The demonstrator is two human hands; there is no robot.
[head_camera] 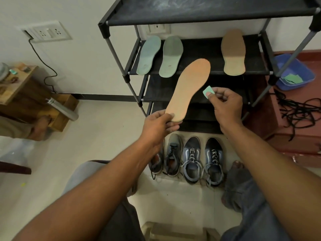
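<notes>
Orange insole held up before the shoe rack

Orange foam insole point(188, 88), flat and long, is up in the air in front of the black metal-and-fabric shoe rack point(205, 13), its toe end slanting up and to the right over the rack's middle shelf. The left hand point(159, 125) holds it by the heel, thumb on the top face and fingers curled beneath the edge. Just to the right of the insole, the right hand point(225, 106) pinches a small mint-green square pad point(208, 91) between thumb and forefinger, the other fingers loosely curled; the pad sits beside the insole's edge, and I cannot tell whether the two touch.

On the shelf behind lie two pale green insoles point(160, 55) side by side at the left and a tan insole point(233, 52) well apart at the right. On the floor below, a pair of grey sneakers point(171, 156) stands next to a pair of navy lace-up sneakers point(202, 160). A blue plastic tub point(293, 71) with green scraps sits right of the rack, near a tangle of black laces point(298, 109).
</notes>
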